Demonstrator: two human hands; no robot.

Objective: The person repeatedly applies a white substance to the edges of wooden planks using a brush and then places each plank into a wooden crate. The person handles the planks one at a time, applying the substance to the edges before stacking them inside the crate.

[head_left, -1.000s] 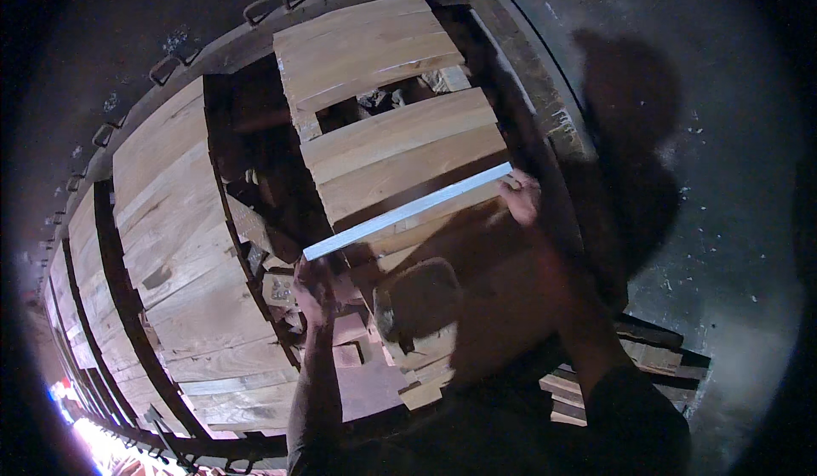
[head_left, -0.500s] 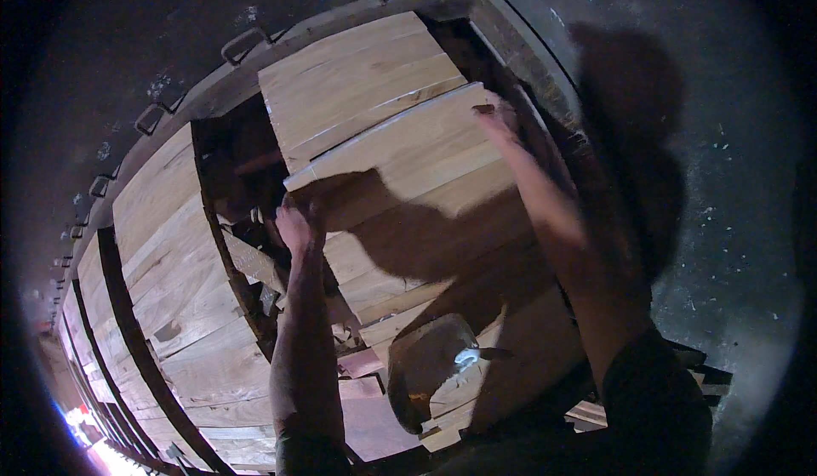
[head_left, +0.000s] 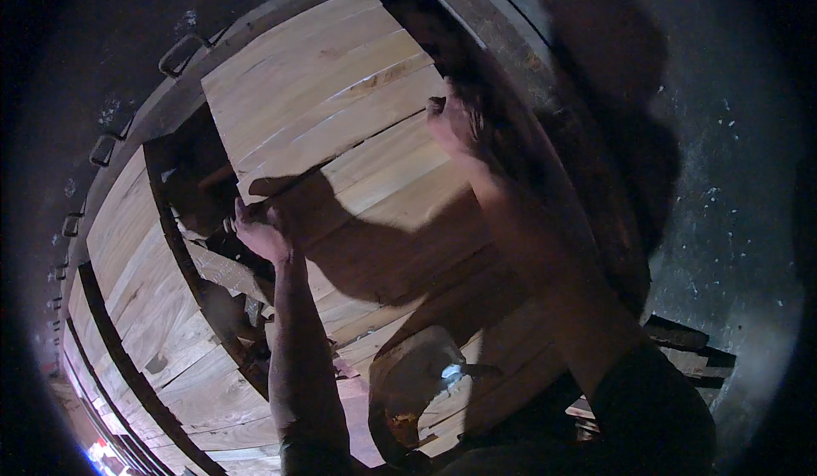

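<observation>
A pale wooden plank (head_left: 340, 142) lies crosswise between my hands, in a row of similar boards. At its left end, my left hand (head_left: 265, 231) is closed with the fingers curled on the edge. My right hand (head_left: 459, 123) grips the opposite end, partly in shadow. The plank sits close against the far boards (head_left: 315, 55), and a thin dark gap shows along its near side. Nearer boards (head_left: 383, 195) continue toward me under the shadow of my arms.
A long metal frame (head_left: 191, 76) with loop handles (head_left: 183, 55) surrounds the boards. To the left, past a dark gap with wood scraps (head_left: 223, 267), lies another row of boards (head_left: 162, 297). A dark, round-edged object (head_left: 417, 382) with a bright spot is near my body. Concrete floor (head_left: 715, 246) lies right.
Both hands have moved forward and left in the picture with the plank. The gap on its far side has narrowed, and one now shows on its near side. The view has shifted too.
</observation>
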